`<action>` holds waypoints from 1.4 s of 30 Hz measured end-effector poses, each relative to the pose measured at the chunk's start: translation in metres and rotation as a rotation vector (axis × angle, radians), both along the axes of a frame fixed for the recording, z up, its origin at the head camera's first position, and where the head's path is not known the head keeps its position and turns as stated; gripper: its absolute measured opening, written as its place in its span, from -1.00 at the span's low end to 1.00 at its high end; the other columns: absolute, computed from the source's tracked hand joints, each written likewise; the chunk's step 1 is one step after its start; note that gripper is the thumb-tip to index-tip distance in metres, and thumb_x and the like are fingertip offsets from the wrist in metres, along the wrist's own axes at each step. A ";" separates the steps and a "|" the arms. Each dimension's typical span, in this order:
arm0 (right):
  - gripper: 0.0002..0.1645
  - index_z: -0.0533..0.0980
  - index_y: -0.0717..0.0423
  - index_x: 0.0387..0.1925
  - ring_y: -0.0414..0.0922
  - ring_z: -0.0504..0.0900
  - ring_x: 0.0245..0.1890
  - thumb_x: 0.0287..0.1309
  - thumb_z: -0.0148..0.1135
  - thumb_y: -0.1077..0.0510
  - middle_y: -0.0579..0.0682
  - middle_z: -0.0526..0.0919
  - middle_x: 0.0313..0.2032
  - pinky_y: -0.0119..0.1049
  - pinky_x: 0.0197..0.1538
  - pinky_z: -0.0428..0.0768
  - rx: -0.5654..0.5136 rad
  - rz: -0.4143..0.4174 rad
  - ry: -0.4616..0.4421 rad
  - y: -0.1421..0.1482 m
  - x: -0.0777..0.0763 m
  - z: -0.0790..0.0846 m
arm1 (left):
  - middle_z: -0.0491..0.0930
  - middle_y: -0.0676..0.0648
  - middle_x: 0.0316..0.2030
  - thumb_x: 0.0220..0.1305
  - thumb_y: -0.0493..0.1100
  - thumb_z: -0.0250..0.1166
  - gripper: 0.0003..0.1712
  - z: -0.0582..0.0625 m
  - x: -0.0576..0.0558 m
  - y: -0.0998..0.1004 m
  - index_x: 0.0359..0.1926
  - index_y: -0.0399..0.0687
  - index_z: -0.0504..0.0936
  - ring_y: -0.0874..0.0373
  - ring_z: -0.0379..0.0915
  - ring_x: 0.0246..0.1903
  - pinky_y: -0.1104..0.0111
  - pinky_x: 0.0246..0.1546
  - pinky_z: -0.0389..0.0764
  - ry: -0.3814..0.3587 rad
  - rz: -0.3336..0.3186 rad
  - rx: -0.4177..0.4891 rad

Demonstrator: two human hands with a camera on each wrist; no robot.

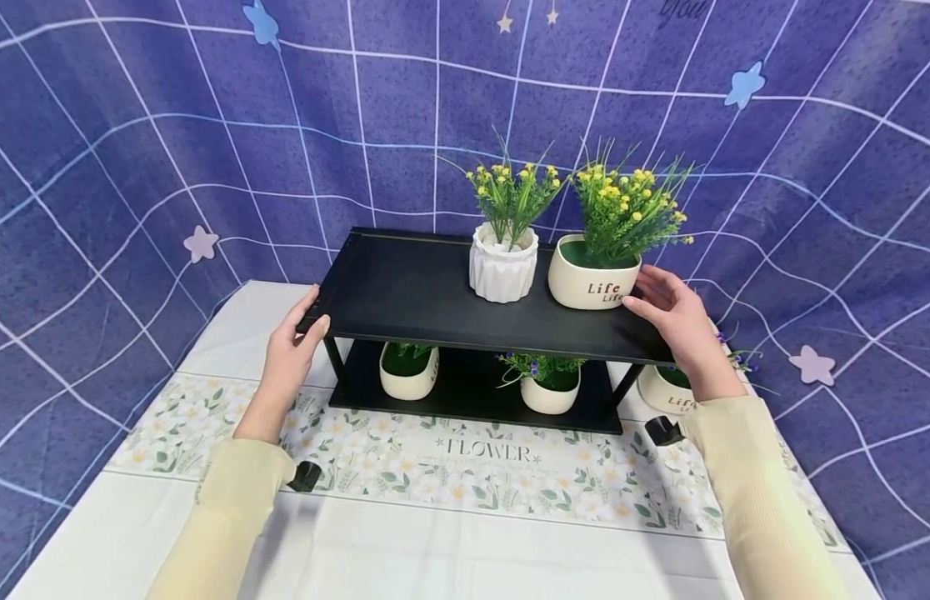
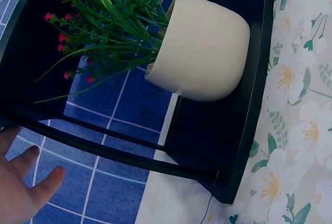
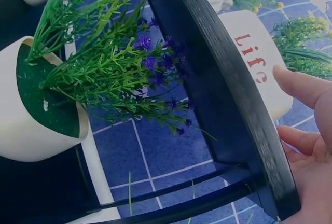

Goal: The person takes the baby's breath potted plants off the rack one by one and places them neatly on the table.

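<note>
A black two-tier shelf (image 1: 420,292) stands on the table. At the left end of its top board is my left hand (image 1: 288,358), thumb and fingers spread apart, fingertips right at the edge. Near the right end, my right hand (image 1: 686,325) holds an oval cream flowerpot (image 1: 577,279) with yellow flowers, its thumb on the lettered front and fingers round the end. The right wrist view shows that thumb beside the red "Life" lettering on the pot (image 3: 259,63). Just left of this pot sits a white fluted pot (image 1: 502,271), also with yellow flowers.
On the lower tier stand a cream pot (image 1: 408,379) at left, with red flowers in the left wrist view, and one with purple flowers (image 1: 551,396). Another "Life" pot (image 1: 663,392) stands right of the shelf. A floral runner (image 1: 465,467) crosses the table; a blue curtain (image 1: 285,167) hangs behind.
</note>
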State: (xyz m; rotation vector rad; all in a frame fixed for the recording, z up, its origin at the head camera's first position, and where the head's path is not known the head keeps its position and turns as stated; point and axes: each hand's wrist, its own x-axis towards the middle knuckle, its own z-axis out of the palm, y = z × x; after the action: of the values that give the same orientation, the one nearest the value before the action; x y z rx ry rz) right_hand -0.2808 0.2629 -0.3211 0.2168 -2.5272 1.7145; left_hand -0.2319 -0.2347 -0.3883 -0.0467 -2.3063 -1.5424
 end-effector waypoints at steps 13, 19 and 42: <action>-0.01 -0.18 0.19 0.52 0.07 -0.04 0.52 0.29 0.19 0.17 0.20 -0.10 0.52 -0.15 0.52 0.04 -0.115 0.044 -0.037 -0.013 -0.011 0.004 | 0.17 -0.03 0.47 0.45 -0.03 0.08 -0.38 -0.001 -0.001 -0.001 0.47 0.08 0.21 0.09 0.11 0.42 0.72 0.07 0.29 0.014 0.008 -0.006; 0.00 -0.18 0.19 0.52 0.07 -0.03 0.52 0.28 0.20 0.17 0.22 -0.08 0.52 -0.12 0.53 0.01 -0.121 0.036 -0.020 -0.012 -0.012 0.002 | 0.17 0.01 0.47 0.45 -0.06 0.09 -0.39 0.001 0.001 0.001 0.46 0.10 0.21 0.09 0.10 0.43 0.69 0.08 0.30 0.004 0.006 0.003; -0.01 -0.15 0.26 0.51 0.13 0.04 0.49 0.27 0.21 0.20 0.27 0.00 0.49 -0.02 0.51 0.06 -0.059 0.049 -0.039 -0.013 -0.010 0.002 | 0.15 -0.03 0.47 0.45 -0.10 0.08 -0.37 -0.003 -0.001 -0.001 0.47 0.05 0.18 0.04 0.10 0.43 0.71 0.02 0.28 -0.019 0.007 0.005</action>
State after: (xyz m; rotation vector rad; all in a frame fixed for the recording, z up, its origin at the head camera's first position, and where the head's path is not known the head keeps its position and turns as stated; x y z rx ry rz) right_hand -0.2909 0.2498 -0.3191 0.2455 -2.5148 1.8254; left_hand -0.2331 -0.2358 -0.3913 -0.0231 -2.3148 -1.5520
